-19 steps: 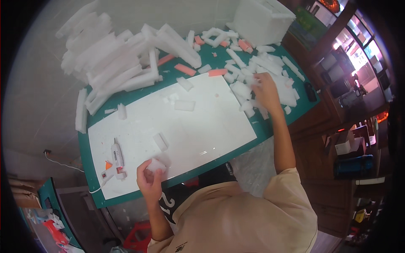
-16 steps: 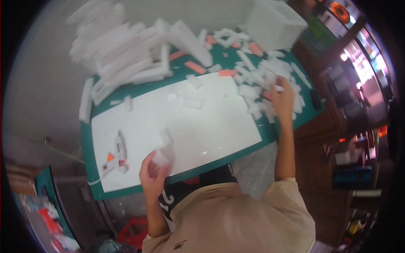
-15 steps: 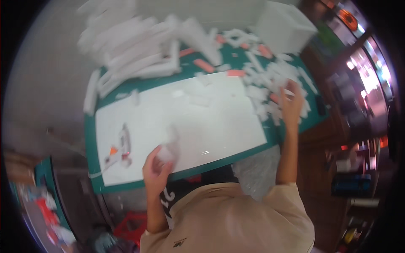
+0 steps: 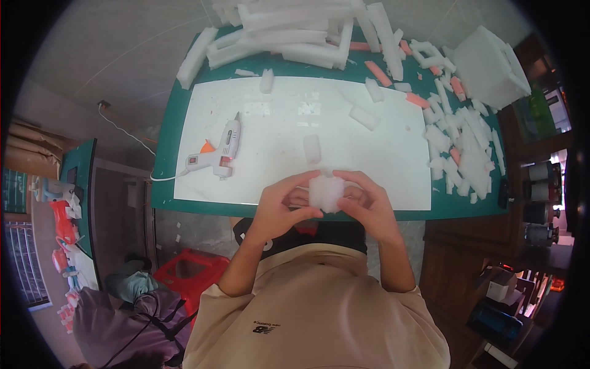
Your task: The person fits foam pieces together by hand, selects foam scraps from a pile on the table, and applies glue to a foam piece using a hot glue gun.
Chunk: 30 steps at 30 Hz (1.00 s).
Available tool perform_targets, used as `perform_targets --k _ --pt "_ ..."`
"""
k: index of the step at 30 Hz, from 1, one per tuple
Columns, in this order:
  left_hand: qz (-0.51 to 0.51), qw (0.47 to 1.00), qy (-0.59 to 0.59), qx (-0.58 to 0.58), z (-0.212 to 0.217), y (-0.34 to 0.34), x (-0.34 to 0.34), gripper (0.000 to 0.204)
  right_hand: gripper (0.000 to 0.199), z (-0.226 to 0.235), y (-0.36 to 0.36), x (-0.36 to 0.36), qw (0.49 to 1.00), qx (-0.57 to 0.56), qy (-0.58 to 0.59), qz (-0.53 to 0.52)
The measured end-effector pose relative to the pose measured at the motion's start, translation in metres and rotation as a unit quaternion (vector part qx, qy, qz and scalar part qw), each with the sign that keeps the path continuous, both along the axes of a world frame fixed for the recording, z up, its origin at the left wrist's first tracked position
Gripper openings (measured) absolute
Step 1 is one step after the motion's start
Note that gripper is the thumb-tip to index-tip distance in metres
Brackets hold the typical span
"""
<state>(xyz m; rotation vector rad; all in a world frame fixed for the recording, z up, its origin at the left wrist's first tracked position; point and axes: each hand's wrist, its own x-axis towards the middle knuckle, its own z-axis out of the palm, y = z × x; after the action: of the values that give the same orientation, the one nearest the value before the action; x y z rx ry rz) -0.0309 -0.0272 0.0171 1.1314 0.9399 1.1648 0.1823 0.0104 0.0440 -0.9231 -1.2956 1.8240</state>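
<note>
Between my two hands, over the near edge of the white board (image 4: 270,147), is a small white foam block (image 4: 326,194). My left hand (image 4: 286,200) grips its left side with thumb and fingers. On the other side, my right hand (image 4: 367,203) closes on the block's right edge. Just beyond them a loose foam piece (image 4: 312,149) lies on the board. A white glue gun (image 4: 228,147) with an orange trigger rests on its side to the left, its cable running off the board's left edge.
Foam strips (image 4: 283,40) are stacked at the back of the green table (image 4: 169,154). Foam scraps (image 4: 461,144) with several pink pieces cover its right side, near a big white foam box (image 4: 491,67). A red stool (image 4: 193,273) stands below left.
My right hand has come from the scrap pile on the right to my left hand, and both now hold the foam block. The view has shifted.
</note>
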Motion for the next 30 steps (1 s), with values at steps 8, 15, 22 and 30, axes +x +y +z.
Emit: perform_targets --k 8,15,22,30 --pt "-0.019 0.999 0.019 0.048 0.001 0.002 0.007 0.067 0.044 -0.011 0.0 0.003 0.998 0.001 0.043 0.037" --pt "0.017 0.972 0.176 0.154 0.013 0.002 0.008 0.07 0.046 -0.021 0.001 0.004 0.994 -0.06 0.078 0.048" --pt "0.063 0.987 0.113 0.095 -0.01 -0.002 0.019 0.061 0.046 -0.03 0.002 0.013 0.987 -0.09 0.125 0.038" --pt "0.065 0.963 0.229 0.124 -0.016 -0.003 0.02 0.057 0.042 -0.028 -0.01 0.001 0.992 0.123 0.001 -0.039"
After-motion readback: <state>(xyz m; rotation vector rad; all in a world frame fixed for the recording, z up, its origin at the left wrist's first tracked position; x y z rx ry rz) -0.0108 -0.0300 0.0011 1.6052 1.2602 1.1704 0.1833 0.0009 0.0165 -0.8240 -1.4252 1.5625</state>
